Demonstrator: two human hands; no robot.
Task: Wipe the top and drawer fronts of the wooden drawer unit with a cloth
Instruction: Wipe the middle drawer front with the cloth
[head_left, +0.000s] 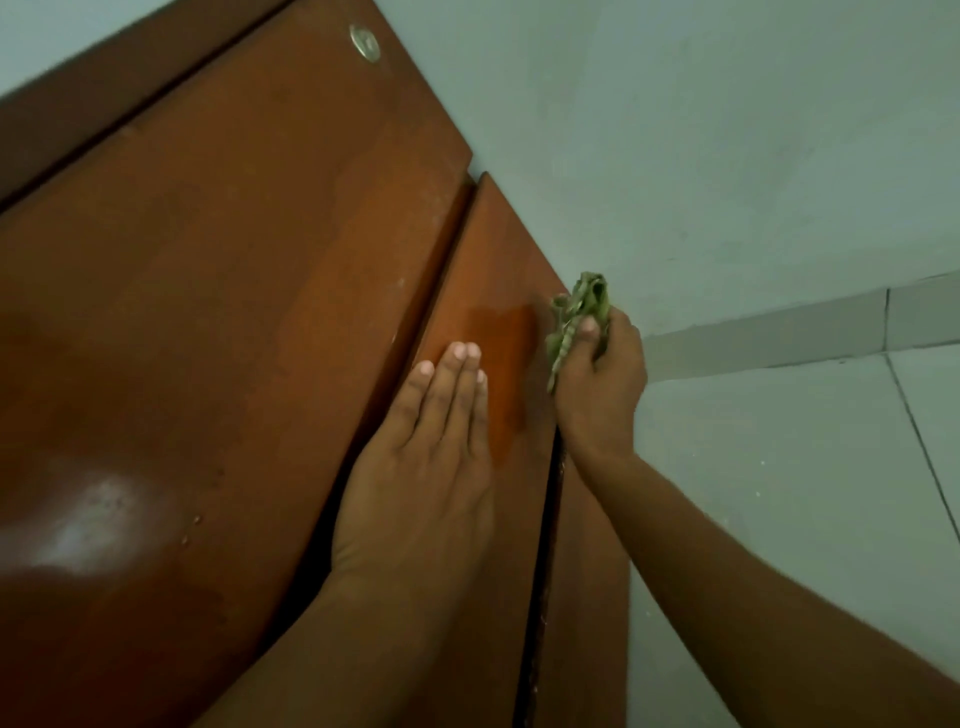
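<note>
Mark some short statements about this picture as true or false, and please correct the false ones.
1. The right hand grips a bunched green cloth. True.
2. The left hand holds a spray bottle. False: it lies flat on the wooden drawer unit, fingers straight, and holds nothing.
3. A darker, wet-looking patch shows on the wood between the two hands. True.
4. The cloth lies spread out on the floor. False: it is in the right hand, at the unit's edge.
5. A round metal fitting sits near the far end of the unit. True.
</note>
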